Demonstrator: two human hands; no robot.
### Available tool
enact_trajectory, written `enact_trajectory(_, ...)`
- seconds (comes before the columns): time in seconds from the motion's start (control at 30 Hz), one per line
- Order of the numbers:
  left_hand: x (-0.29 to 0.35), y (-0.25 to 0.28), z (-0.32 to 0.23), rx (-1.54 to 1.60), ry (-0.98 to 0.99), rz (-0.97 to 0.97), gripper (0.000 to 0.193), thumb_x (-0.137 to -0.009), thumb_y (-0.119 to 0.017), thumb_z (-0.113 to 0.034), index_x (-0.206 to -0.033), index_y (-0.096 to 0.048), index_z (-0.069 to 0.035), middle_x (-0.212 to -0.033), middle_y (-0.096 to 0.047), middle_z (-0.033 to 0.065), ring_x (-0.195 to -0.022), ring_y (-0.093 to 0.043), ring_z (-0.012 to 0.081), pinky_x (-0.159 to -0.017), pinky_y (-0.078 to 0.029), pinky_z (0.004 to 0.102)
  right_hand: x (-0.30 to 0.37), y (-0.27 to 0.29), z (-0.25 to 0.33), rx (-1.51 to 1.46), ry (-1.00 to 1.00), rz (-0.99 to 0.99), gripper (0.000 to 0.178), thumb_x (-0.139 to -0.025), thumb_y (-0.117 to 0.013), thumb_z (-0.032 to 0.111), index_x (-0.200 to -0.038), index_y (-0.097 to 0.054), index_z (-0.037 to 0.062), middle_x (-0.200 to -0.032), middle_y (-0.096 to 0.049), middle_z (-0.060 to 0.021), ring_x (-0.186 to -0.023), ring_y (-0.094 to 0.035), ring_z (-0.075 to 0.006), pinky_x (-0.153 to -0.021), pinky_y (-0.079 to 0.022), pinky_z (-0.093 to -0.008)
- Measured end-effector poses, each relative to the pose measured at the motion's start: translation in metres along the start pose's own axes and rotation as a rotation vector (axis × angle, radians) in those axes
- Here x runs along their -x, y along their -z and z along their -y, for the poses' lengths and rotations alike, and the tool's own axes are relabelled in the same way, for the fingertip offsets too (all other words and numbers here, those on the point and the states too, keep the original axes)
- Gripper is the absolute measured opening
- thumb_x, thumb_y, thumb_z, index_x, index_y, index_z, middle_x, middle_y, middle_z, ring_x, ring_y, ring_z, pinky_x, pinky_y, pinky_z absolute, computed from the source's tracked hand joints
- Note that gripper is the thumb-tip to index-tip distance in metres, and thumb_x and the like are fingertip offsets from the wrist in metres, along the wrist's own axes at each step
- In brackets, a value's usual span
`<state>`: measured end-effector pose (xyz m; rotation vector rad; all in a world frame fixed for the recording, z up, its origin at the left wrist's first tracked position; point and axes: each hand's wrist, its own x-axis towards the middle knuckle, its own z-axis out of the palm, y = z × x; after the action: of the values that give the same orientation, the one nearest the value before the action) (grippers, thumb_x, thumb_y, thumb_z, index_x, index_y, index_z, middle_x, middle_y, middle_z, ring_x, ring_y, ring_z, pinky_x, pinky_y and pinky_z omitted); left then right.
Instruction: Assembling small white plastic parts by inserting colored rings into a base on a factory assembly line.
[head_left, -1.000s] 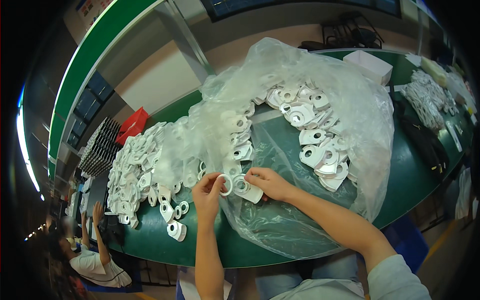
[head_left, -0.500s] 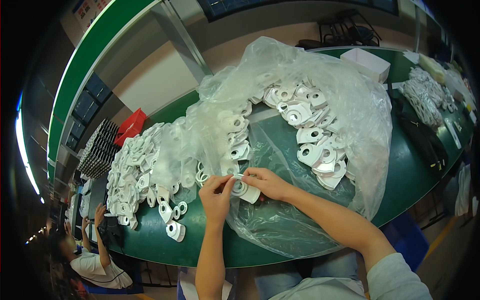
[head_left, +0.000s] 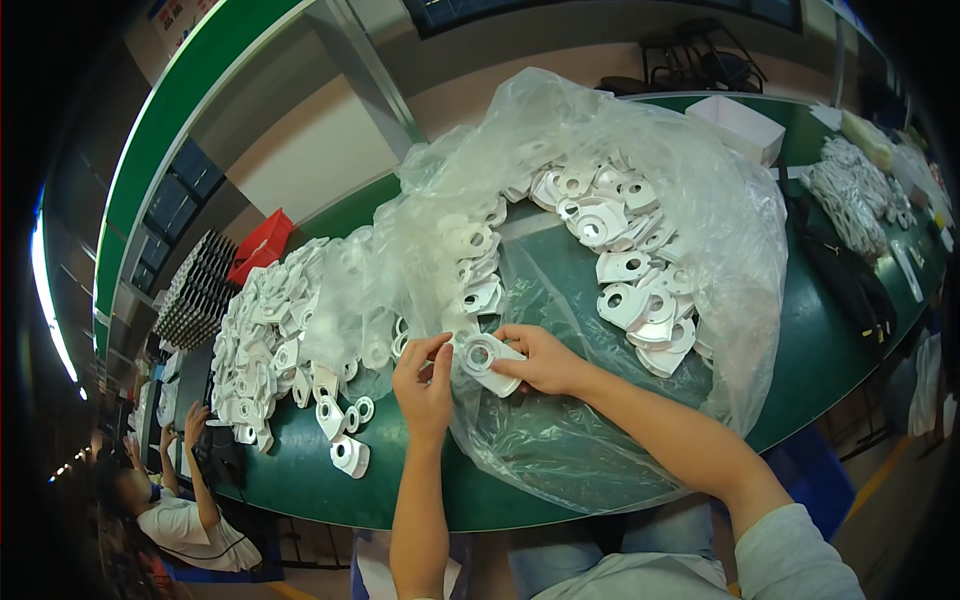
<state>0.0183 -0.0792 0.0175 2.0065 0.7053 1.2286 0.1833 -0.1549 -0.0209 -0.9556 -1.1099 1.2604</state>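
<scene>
My right hand [head_left: 545,362] grips a white plastic part [head_left: 505,379] by its lower right edge. The part is a flat, rounded plate with a ring-edged hole, facing up. Just left of it is my left hand [head_left: 422,388], its thumb and fingers bent together in a pinch. Whatever those fingers may hold is too small or hidden to make out. Beneath both hands lies a clear plastic sheet [head_left: 530,460]. Close to my left hand, a few loose white rings [head_left: 365,410] and a similar white part [head_left: 349,456] lie on the green table [head_left: 400,500].
A big heap of white parts [head_left: 262,345] covers the table's left side. More white parts [head_left: 655,310] sit inside the clear bag [head_left: 740,260]. Behind stand a red bin [head_left: 262,245], stacked trays [head_left: 195,290] and a white box [head_left: 738,130]. Another person [head_left: 195,525] works at far left.
My left hand has come off the white part and moved slightly left and up. My right hand keeps hold of the part, now turned so its ringed hole shows.
</scene>
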Motion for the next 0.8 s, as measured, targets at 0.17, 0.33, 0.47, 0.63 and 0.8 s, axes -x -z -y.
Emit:
enact_trajectory(0.17,0.003,0.003,0.01,0.239,0.27,0.149,0.019,-0.087,-0.057,-0.004,-0.103,-0.063,0.004,-0.076,-0.061,0.0039,-0.061,-0.053,0.0082,-0.052,-0.041,0.0195,-0.001,-0.001,-0.001,-0.053,-0.021,-0.035,0.022,-0.087,-0.057,0.012,-0.105,-0.048,0.0029,-0.079,-0.061,-0.0034,-0.058,-0.053,-0.0069,-0.047,-0.042,-0.0201)
enact_trajectory(0.33,0.004,0.0,0.013,0.292,0.301,0.153,0.021,-0.084,-0.061,-0.004,-0.103,-0.064,0.003,-0.081,-0.065,0.005,-0.067,-0.057,0.0079,-0.057,-0.044,0.0198,0.002,-0.009,0.001,0.033,0.113,-0.062,0.023,-0.088,-0.055,0.016,-0.108,-0.047,0.0047,-0.086,-0.059,-0.0034,-0.063,-0.054,-0.0079,-0.05,-0.046,-0.0211)
enact_trajectory(0.47,0.006,-0.002,0.01,0.256,0.293,0.156,0.02,-0.082,-0.063,-0.002,-0.101,-0.065,0.005,-0.082,-0.066,0.0077,-0.07,-0.06,0.01,-0.062,-0.047,0.0208,0.007,-0.015,0.009,0.177,0.096,-0.11,0.024,-0.088,-0.056,0.017,-0.109,-0.049,0.0053,-0.088,-0.058,-0.0026,-0.067,-0.053,-0.0071,-0.05,-0.045,-0.0213)
enact_trajectory(0.63,0.005,-0.003,0.007,0.31,0.316,0.162,0.019,-0.081,-0.063,0.001,-0.099,-0.065,0.006,-0.083,-0.066,0.0092,-0.072,-0.062,0.0124,-0.066,-0.05,0.0234,0.002,-0.014,0.0,0.282,0.293,-0.229,0.024,-0.087,-0.058,0.023,-0.097,-0.056,0.0014,-0.082,-0.061,-0.0075,-0.07,-0.057,-0.0134,-0.066,-0.045,-0.0305)
enact_trajectory(0.8,0.006,-0.003,0.008,0.327,0.308,0.15,0.017,-0.082,-0.062,0.003,-0.098,-0.064,0.007,-0.083,-0.066,0.0094,-0.072,-0.062,0.013,-0.067,-0.051,0.0242,0.004,-0.016,0.006,0.181,0.176,-0.185,0.021,-0.09,-0.053,0.021,-0.098,-0.057,0.0018,-0.084,-0.06,-0.0023,-0.073,-0.054,-0.0086,-0.066,-0.043,-0.0238)
